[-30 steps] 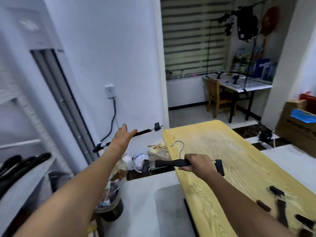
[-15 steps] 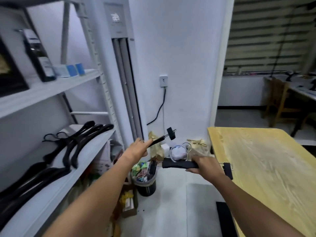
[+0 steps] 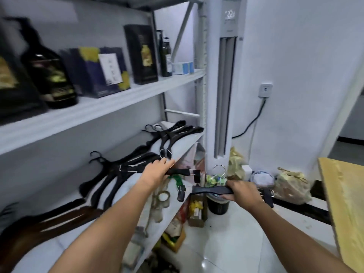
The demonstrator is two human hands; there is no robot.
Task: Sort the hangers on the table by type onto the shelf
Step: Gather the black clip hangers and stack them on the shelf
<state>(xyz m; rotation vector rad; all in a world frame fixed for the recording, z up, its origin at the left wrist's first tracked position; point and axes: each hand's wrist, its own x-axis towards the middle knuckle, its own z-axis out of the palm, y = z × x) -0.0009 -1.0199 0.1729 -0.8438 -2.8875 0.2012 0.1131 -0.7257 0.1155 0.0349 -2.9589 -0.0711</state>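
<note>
head: single view, worn on the person's head | faces forward and down, turned left toward the shelf [image 3: 122, 103] | close, shelf within arm's reach | table [image 3: 346, 203] edge at right

The shelf [image 3: 110, 107] stands at the left, bottles and boxes [image 3: 110, 71] on its upper board, hangers [image 3: 118, 174] lying on the board below. Right of the shelf rises the tall air conditioner [image 3: 224, 85]; a bin [image 3: 217, 203] and bags [image 3: 291, 186] sit at its foot. The table [image 3: 344, 203] lies far right of the shelf.
</note>
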